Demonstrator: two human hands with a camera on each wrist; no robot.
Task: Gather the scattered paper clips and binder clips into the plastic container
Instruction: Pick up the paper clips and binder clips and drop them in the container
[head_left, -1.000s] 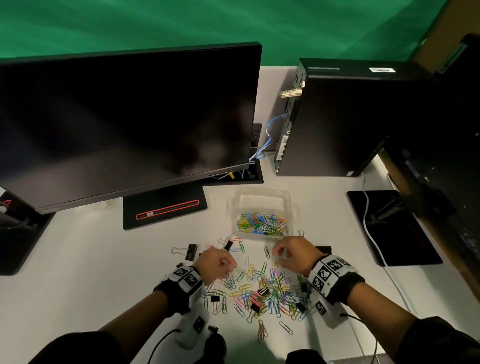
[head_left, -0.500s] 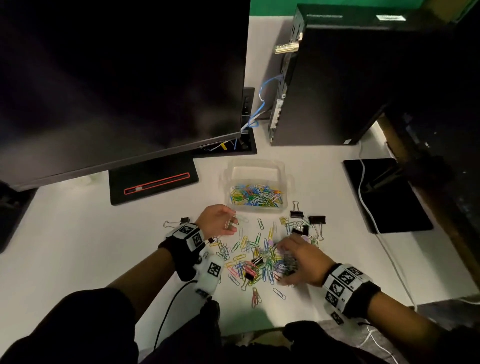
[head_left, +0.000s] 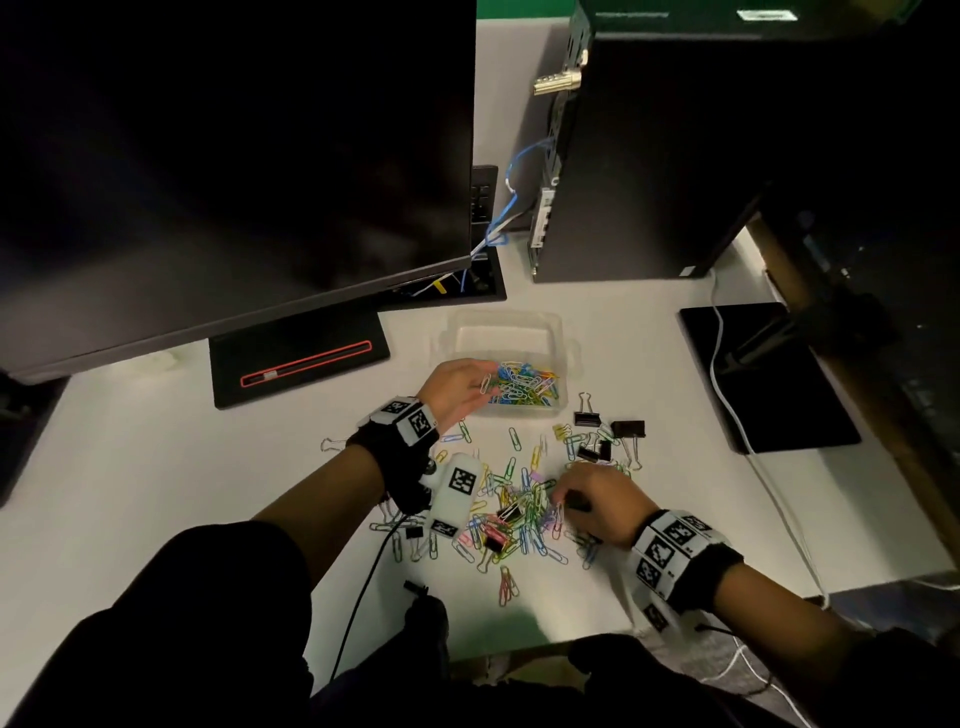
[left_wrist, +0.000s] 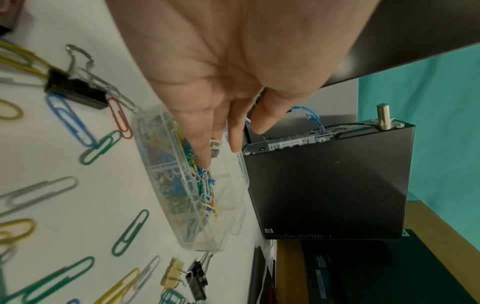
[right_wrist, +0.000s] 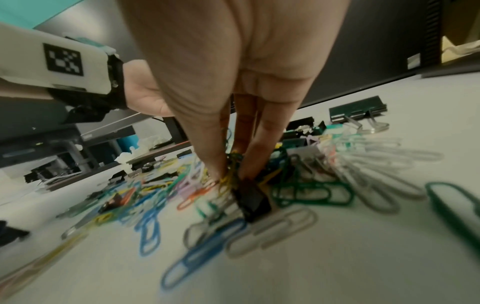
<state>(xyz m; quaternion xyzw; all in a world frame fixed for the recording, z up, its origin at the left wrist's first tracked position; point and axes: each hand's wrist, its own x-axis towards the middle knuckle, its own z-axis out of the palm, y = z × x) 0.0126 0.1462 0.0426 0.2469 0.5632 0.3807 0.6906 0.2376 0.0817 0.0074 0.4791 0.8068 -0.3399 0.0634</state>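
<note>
The clear plastic container (head_left: 566, 351) (left_wrist: 193, 236) holds several coloured paper clips. My left hand (head_left: 480, 387) (left_wrist: 221, 156) hovers over its left end with its fingers nearly straight. A white paper clip (head_left: 485, 384) (left_wrist: 215, 143) sits loose between the thumb and forefinger tips. A pile of paper clips (head_left: 519, 525) (right_wrist: 145, 207) lies in front of the container. My right hand (head_left: 563, 506) (right_wrist: 231, 176) reaches down into it and pinches a black binder clip (head_left: 577, 503) (right_wrist: 253, 203) along with some yellow wire clips. More binder clips (head_left: 587, 419) lie right of the container.
A large dark monitor (head_left: 234, 156) overhangs the back left, its base (head_left: 298, 358) left of the container. A black computer tower (head_left: 675, 145) stands behind. A black pad (head_left: 779, 395) and a white cable (head_left: 724, 395) lie to the right. The table's front edge is close below the pile.
My left hand rose from the pile's left side to above the container and its fingers straightened. My right hand came down onto the pile and pinched a black binder clip. The view tilted down.
</note>
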